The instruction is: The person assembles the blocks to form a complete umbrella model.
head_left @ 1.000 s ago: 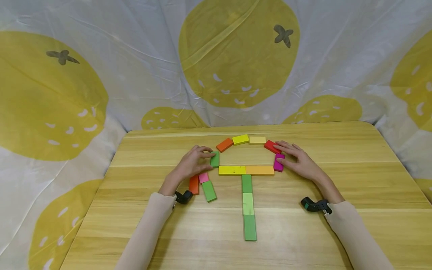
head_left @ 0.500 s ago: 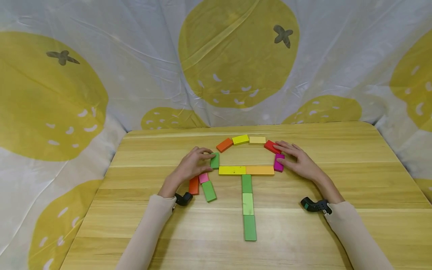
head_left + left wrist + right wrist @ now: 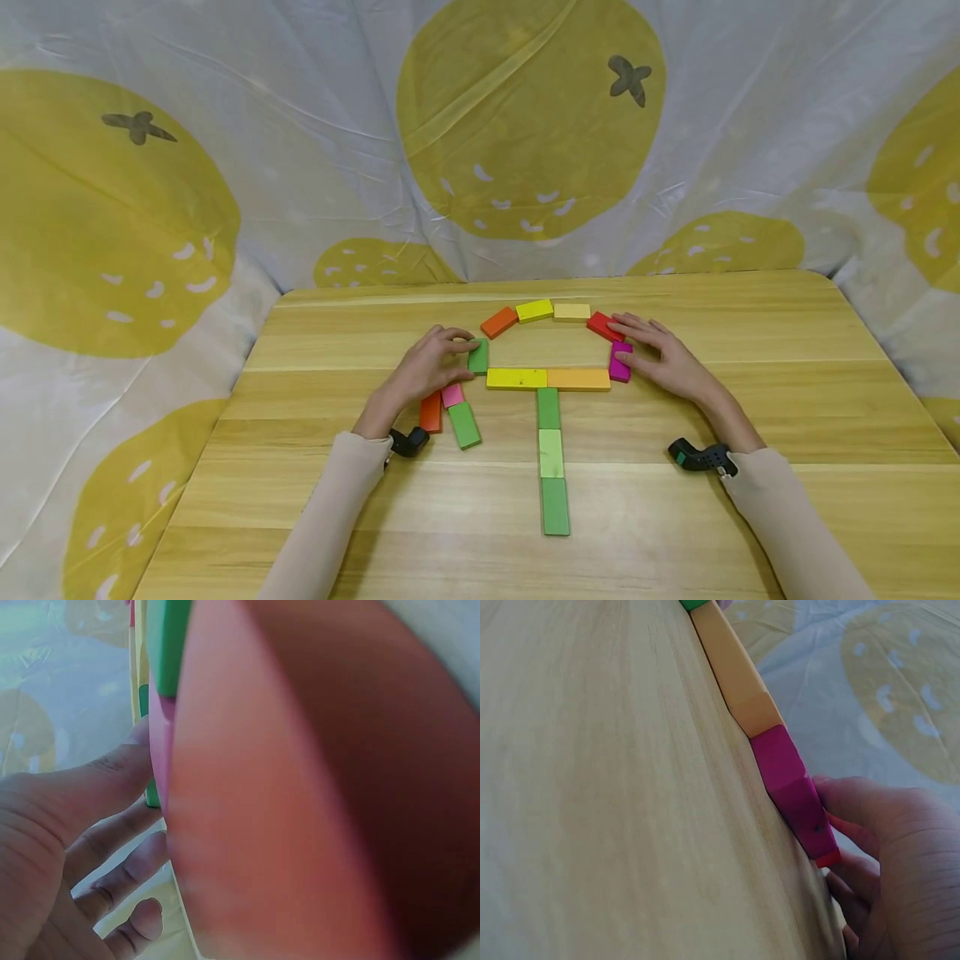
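My left hand [image 3: 427, 363] pinches a green block [image 3: 480, 357] at the left end of an arch of flat coloured blocks, index finger at its far end, thumb at its near end. In the left wrist view the thumb and fingers show beside a pink block [image 3: 161, 742] and a large blurred orange block [image 3: 247, 825]. My right hand [image 3: 671, 358] rests at the arch's right end, its fingers touching the red block [image 3: 603, 326] and its thumb on the purple block [image 3: 620, 362]. In the right wrist view that thumb meets the purple block's side.
Orange [image 3: 499, 322], yellow [image 3: 535, 311] and cream [image 3: 572, 312] blocks form the arch top. A yellow bar [image 3: 517, 379] and an orange bar [image 3: 578, 380] lie below; a green column [image 3: 555, 506] runs towards me. Loose blocks, one green [image 3: 465, 425], lie by my left wrist.
The green block under my left hand shifts very slightly. Both hands otherwise keep their places, and the other blocks look the same.
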A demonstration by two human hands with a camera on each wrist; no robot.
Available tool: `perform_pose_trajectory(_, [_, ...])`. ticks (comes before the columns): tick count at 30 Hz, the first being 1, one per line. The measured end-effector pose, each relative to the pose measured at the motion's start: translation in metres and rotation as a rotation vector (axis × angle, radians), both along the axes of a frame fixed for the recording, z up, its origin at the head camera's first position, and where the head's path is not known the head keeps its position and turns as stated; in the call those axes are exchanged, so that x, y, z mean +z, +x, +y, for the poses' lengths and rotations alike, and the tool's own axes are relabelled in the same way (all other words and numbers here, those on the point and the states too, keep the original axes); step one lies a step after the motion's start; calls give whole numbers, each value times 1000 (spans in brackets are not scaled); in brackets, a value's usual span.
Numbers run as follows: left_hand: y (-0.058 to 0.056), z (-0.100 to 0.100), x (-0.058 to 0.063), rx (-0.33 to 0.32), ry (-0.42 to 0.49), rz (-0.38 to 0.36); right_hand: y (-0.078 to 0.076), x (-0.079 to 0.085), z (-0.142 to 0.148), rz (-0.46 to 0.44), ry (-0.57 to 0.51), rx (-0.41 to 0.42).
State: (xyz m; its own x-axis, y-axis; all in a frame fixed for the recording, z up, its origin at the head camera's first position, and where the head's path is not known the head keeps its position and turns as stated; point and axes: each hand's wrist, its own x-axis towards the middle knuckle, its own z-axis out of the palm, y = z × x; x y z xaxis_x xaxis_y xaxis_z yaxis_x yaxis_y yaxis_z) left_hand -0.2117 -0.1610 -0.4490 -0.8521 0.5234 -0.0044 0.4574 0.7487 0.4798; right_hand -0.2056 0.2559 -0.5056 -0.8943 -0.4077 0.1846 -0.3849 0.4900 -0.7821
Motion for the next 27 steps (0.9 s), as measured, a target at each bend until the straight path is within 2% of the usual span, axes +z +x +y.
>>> perform_pose_trajectory(6, [1, 1, -1, -6, -13, 26, 0, -1, 0, -6, -1, -1])
perform_pose_trajectory(27, [-1, 4, 0, 20, -24, 14, 0, -2, 0, -12, -1, -4])
